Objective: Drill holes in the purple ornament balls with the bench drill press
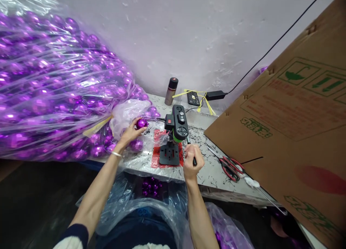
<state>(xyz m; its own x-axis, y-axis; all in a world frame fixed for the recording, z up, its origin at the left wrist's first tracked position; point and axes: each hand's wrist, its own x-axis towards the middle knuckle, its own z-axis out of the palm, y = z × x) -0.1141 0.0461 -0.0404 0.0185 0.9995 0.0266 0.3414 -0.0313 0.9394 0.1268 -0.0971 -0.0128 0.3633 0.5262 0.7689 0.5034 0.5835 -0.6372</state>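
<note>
My left hand (131, 134), with a white band at its wrist, is closed round a shiny purple ball ornament (142, 124). The ball sits just left of a small black bench machine (178, 124) with round vents, knobs and a red switch. My right hand (193, 161) is wrapped round the black-gripped lever handle (195, 162) at the machine's right side. Below the machine lies its slotted black base plate (169, 154), over red sheeting (156, 159). Another purple ball (136, 145) rests under my left hand.
A huge clear bag of purple balls (54, 87) fills the left. A spray can (171, 91), power adapter (215, 95) and yellow strips (209, 106) lie toward the wall. Red-handled scissors (229, 167) lie beside a large cardboard box (292, 126). Dark scraps litter the bench (213, 171).
</note>
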